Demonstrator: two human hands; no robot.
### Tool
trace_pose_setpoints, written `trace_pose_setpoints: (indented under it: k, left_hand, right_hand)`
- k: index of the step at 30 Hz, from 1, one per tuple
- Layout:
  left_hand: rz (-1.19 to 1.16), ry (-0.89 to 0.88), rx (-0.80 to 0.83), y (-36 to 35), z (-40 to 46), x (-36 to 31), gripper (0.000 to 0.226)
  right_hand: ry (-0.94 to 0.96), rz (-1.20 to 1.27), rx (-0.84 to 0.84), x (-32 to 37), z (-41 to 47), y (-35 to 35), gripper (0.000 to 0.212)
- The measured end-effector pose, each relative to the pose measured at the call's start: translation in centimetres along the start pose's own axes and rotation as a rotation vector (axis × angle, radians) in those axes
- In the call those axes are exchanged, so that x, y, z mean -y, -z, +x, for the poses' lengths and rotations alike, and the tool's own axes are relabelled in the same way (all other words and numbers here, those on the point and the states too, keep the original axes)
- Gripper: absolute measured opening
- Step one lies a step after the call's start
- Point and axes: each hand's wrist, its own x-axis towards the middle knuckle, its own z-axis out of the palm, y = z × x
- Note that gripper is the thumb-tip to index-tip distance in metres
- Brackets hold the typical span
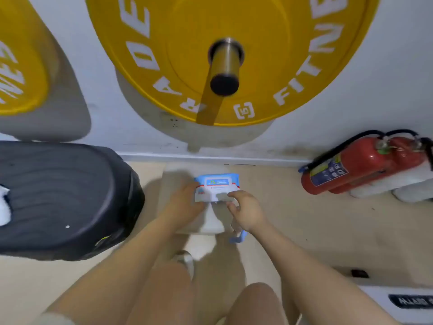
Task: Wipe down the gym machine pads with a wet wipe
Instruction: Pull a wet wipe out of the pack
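Observation:
A blue and white pack of wet wipes lies on a low pale block by the wall. My left hand holds the pack's left side. My right hand pinches a wet wipe at the pack's opening, fingers closed on it. The pack's blue lid flap hangs below my right wrist. A black padded gym machine pad lies to the left, with a white crumpled thing on its left edge.
A big yellow weight plate on a steel sleeve hangs on the wall above, another yellow plate at far left. Two red fire extinguishers lean at the right. My bare knees are below, over a beige floor.

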Motion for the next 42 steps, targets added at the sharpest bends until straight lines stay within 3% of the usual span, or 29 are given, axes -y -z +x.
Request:
trace_pose_setpoints:
  k: [7, 11, 13, 19, 24, 27, 30, 33, 37, 38, 42]
  left_hand:
    - [0.014, -0.079, -0.043, -6.6, 11.4, 6.7, 0.065]
    - [0.126, -0.204, -0.120, -9.0, 15.0, 8.0, 0.106]
    - [0.151, -0.244, -0.127, -9.7, 16.0, 7.9, 0.114]
    - [0.202, -0.255, -0.066, -9.3, 15.8, 9.2, 0.083]
    - [0.133, -0.263, -0.085, -9.8, 15.0, 9.9, 0.084]
    - [0.097, -0.274, -0.095, -10.0, 15.1, 10.1, 0.084]
    - [0.064, -0.293, -0.114, -10.6, 15.0, 10.6, 0.081]
    - [-0.035, -0.277, -0.144, -11.1, 15.1, 11.1, 0.090]
    - [-0.117, -0.293, -0.178, -11.2, 14.9, 11.2, 0.085]
    - [-0.116, -0.290, -0.180, -11.2, 14.8, 11.1, 0.083]
    - [0.019, -0.336, -0.165, -11.1, 15.0, 11.1, 0.075]
  right_hand:
    - [0.204, -0.253, -0.118, -5.1, 10.8, -7.7, 0.041]
    - [0.254, -0.308, -0.127, -6.6, 13.5, -9.5, 0.060]
    - [0.288, -0.260, -0.155, -6.8, 13.7, -9.4, 0.067]
    - [0.515, -0.479, -0.131, -7.8, 13.4, -9.0, 0.069]
    - [0.711, -0.606, -0.427, -9.2, 13.6, -10.2, 0.047]
    - [0.749, -0.610, -0.461, -9.4, 13.9, -9.9, 0.049]
    - [0.670, -0.517, -0.493, -8.2, 14.0, -8.9, 0.065]
    - [0.455, -0.272, -0.383, -6.8, 15.1, -7.7, 0.067]
    - [0.157, 0.001, -0.444, -5.9, 17.2, -7.8, 0.028]
    - [0.094, 0.024, -0.458, -5.8, 17.4, -8.1, 0.030]
    - [0.053, 0.077, -0.441, -6.6, 17.3, -8.9, 0.010]
